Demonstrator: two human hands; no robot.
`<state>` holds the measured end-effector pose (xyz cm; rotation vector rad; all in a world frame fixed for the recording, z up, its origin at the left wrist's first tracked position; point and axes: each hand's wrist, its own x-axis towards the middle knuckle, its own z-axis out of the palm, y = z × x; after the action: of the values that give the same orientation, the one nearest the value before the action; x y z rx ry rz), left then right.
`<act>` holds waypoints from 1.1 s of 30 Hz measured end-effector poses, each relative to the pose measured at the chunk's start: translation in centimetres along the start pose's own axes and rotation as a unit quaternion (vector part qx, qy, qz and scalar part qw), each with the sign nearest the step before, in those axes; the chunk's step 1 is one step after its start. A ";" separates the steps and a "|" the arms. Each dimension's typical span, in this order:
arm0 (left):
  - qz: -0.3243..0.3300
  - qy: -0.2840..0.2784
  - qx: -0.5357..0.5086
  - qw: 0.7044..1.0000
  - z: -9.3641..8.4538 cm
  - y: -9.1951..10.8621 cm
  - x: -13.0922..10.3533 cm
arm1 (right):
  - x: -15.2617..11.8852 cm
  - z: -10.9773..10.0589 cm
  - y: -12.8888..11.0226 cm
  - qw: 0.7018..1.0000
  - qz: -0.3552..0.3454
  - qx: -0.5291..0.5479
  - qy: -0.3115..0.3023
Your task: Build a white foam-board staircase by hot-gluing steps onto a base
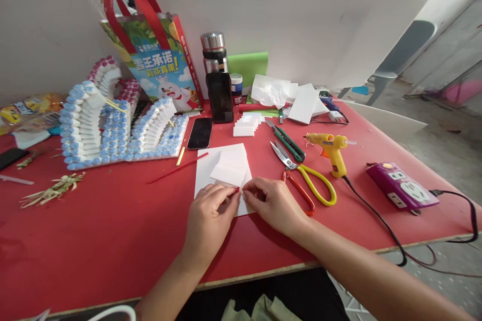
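Note:
Near the front of the red table, my left hand (213,210) is closed in a pinch, with a tiny red spot at its fingertips. My right hand (276,205) pinches just beside it, the fingertips of both almost meeting. What lies between the fingers is too small to make out. Under and beyond them lies a white sheet (203,168), with a fanned stack of white cards (230,166) on it. A thin red stick (178,168) crosses the sheet's left edge. To the right of my right hand are scissors (301,170) with one yellow and one red handle.
A green utility knife (288,141), a yellow glue gun (331,150) and a purple power strip (401,188) with cords lie right. Small white cards (246,125), phones (200,133) and a thermos (214,52) stand behind. Blue-and-white folded-paper pieces (85,125) and a bag (161,67) are left.

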<state>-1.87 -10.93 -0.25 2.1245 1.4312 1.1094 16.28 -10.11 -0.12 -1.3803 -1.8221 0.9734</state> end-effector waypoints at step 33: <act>-0.229 -0.140 -0.456 0.849 0.6 6.5 2.9 | -1.9 -5.7 -1.8 0.930 0.012 0.358 0.082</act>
<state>3.10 -11.07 4.82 1.1259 0.9037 0.9485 20.65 -11.28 4.27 -0.9790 -1.1409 1.3178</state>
